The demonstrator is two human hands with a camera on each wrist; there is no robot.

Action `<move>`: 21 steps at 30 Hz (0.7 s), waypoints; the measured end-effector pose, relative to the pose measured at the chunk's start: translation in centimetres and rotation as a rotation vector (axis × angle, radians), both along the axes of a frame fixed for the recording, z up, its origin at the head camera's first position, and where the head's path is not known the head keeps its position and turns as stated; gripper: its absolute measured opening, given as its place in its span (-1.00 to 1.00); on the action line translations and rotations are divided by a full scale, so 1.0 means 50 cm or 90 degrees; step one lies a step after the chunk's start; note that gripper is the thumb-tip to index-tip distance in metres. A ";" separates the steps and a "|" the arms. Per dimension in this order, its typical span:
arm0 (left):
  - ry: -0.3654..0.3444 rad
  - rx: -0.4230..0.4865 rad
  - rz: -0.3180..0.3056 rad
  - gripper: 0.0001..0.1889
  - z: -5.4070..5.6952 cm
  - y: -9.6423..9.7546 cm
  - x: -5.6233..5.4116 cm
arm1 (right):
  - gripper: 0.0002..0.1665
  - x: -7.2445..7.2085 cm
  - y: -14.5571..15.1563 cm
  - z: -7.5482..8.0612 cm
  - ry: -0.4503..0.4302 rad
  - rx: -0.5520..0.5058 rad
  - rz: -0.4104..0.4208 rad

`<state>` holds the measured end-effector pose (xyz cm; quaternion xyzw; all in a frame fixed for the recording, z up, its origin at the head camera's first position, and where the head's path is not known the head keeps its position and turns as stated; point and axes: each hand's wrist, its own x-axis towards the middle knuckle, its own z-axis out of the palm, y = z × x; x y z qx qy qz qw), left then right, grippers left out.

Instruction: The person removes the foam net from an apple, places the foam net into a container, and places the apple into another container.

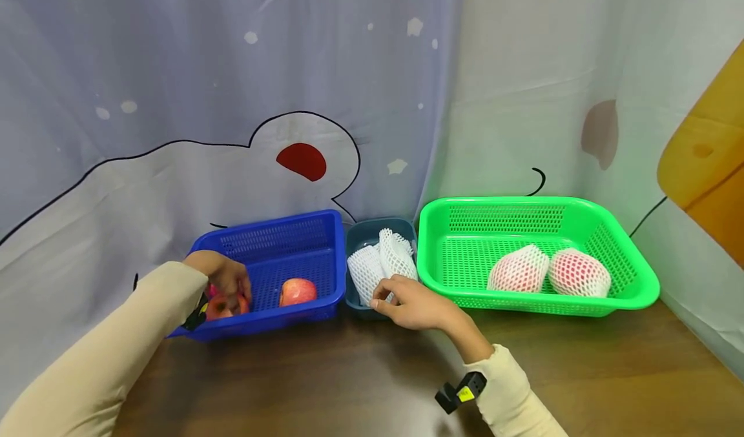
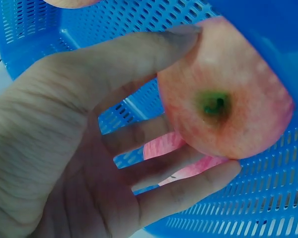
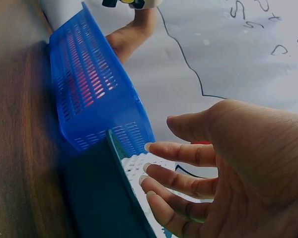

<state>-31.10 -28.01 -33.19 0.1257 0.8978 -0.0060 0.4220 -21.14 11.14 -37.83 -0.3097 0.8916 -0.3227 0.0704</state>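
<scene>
In the blue basket at the left, my left hand grips a red apple, thumb on one side and fingertips on the other; its green stem hollow faces the wrist camera. More pinkish-red surface shows between the fingers, mostly hidden behind them. A second apple lies near the basket's right end. Over the front of the small dark teal bin, my right hand hovers with relaxed, slightly bent fingers and holds nothing. White foam nets lie in that bin, close to its fingertips.
A green basket stands at the right, holding two reddish fruits in white foam nets, one fruit beside the other. The wooden table runs along the front. A printed curtain hangs behind.
</scene>
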 end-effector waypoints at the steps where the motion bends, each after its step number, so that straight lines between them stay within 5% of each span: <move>1: 0.005 -0.002 0.002 -0.56 -0.001 -0.001 0.001 | -0.79 0.000 0.000 -0.002 -0.001 0.001 -0.001; 10: 0.027 0.009 0.049 -0.70 -0.001 -0.008 0.003 | -0.80 -0.001 0.003 0.000 0.004 -0.002 -0.006; 17: 0.011 0.017 -0.065 -0.81 -0.005 -0.004 -0.006 | -0.78 0.000 0.010 -0.001 0.001 -0.007 -0.001; 21: 0.012 0.005 -0.087 -0.81 -0.001 0.001 -0.007 | -0.79 0.000 0.014 0.000 0.002 -0.011 -0.007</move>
